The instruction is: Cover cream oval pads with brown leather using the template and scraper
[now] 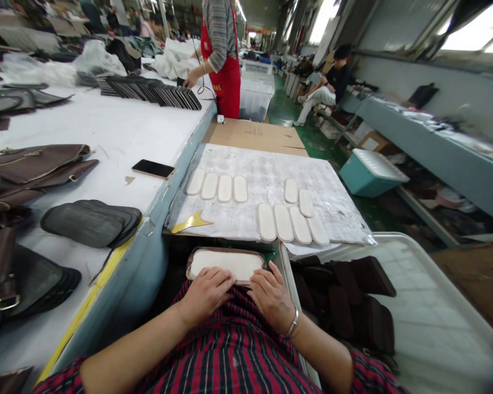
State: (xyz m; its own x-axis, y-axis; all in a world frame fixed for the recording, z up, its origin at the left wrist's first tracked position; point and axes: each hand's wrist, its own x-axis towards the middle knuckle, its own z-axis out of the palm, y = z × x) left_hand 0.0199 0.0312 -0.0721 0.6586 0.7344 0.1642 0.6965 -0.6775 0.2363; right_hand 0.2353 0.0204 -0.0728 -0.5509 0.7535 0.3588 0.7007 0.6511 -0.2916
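A long oval bag piece (225,261) with a cream panel and a raised brown rim lies in front of my lap. Across its near edge rest the bent fingers of my left hand (207,290), gripping it around the middle. My right hand (272,295) holds the right end, its fingers over the rim and one fingertip raised. Both thumbs are mostly hidden. Just beyond, a white-topped work board (246,158) carries several cream oval pads (266,221), some grouped at the left and others at the right. A yellow curved piece (193,221) lies at the board's left edge.
On the left table are a phone (153,168), black oval pieces (92,221) and brown leather bags (36,169). A white bin (427,306) with dark brown pieces stands at my right. A person in a red apron (225,76) handles stacked pieces; another person sits farther back.
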